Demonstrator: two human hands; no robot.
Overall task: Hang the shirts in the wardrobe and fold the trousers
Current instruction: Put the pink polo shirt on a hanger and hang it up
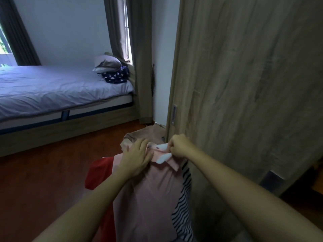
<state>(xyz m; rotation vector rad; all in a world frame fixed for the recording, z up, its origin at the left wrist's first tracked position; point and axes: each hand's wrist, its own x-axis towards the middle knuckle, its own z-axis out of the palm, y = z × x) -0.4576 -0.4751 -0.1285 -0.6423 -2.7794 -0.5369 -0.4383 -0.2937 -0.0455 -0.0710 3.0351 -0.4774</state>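
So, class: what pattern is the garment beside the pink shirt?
Black-and-white stripes, head view.

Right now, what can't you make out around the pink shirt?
Head view only:
- Pink shirt: hem cut off by the bottom edge.
- White hanger: mostly hidden under the collar, left hand and right hand.
- Striped garment, red garment: largely covered by the shirt.
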